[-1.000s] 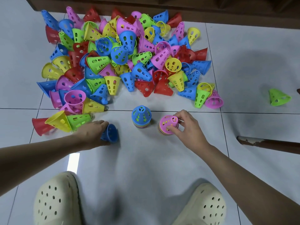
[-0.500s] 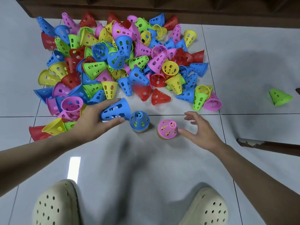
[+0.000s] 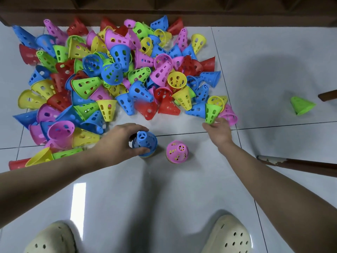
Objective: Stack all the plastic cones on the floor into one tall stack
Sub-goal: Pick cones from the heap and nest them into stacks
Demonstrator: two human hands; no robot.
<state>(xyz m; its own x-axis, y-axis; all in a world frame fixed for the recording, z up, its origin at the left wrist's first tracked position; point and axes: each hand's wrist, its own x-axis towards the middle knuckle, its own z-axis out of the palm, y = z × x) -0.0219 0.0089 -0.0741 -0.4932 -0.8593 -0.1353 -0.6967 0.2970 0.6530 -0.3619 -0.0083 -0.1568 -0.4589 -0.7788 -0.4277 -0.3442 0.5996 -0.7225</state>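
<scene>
a: pale glossy tiles on the floor (image 3: 273, 57), a dark wooden skirting (image 3: 237, 17) along the far edge. i'm watching from the head view. what am i handling?

b: thin perforated plastic cones, so i'd judge them very light, fairly stiff, a bit slick, and not fragile. they tip and roll easily. best to take one round the wall near the narrow closed end, or pinch the wide rim, and drop it straight over the stack.

a: my left hand (image 3: 116, 143) has its grip curled round the blue cone (image 3: 145, 141) on top of the left stack, fingers one side, thumb the other. my right hand (image 3: 218, 132) is at the pile's near right edge, fingertips pinching the narrow end of a green cone (image 3: 211, 112).

b: counts?

a: two short stacks in front of me, the blue-topped one and a pink-topped stack (image 3: 177, 151) just beside it, apart. how many cones sit nested in each i cannot tell. one stray green cone (image 3: 301, 105) lies well apart to the right. the loose pile (image 3: 109, 79) holds many dozens in five colours, too overlapped to count exactly.

b: so almost everything remains, and the two stacks must merge.
</scene>
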